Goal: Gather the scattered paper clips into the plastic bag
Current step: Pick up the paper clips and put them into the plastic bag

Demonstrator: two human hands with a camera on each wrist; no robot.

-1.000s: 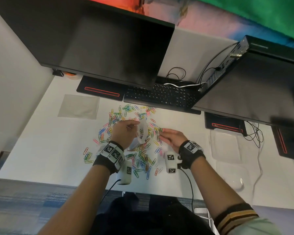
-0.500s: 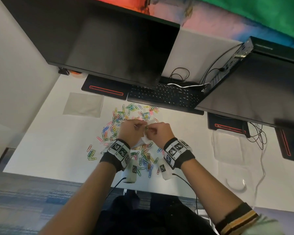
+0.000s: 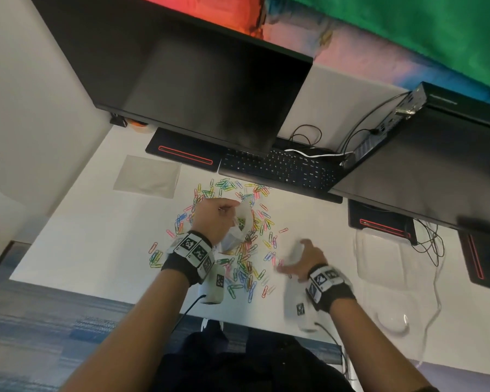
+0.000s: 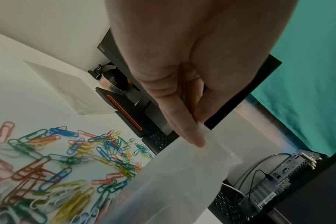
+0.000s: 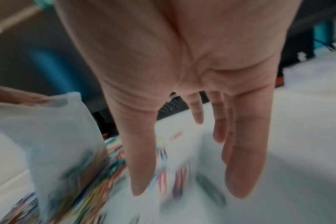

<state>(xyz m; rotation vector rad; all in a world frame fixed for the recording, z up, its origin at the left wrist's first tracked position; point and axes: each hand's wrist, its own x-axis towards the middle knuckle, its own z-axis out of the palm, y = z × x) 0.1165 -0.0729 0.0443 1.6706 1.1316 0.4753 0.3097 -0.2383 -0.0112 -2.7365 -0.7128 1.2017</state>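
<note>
Head view: the left hand (image 3: 214,219) pinches the top edge of the plastic bag (image 3: 239,227), which hangs upright over the middle of the scattered paper clips (image 3: 246,267) on the white tabletop (image 3: 77,244); some clips show through the bag's lower part. The right hand (image 3: 301,257) is to the right of the bag and apart from it, low over the right edge of the scatter, fingers spread and holding nothing (this hand is motion-blurred). A black keyboard (image 3: 280,169) lies beyond the clips. Left wrist view: thumb and fingers (image 4: 184,128) are closed on the bag's (image 4: 182,174) rim, a firm grip; coloured clips (image 4: 58,166) lie loose on the tabletop to the left of the bag. Right wrist view: the hand (image 5: 182,75) is slack, fingers (image 5: 240,151) straight and pointing down toward blurred clips (image 5: 163,178); whether the fingertips touch them cannot be told. The bag (image 5: 54,136) stands to its left.
</note>
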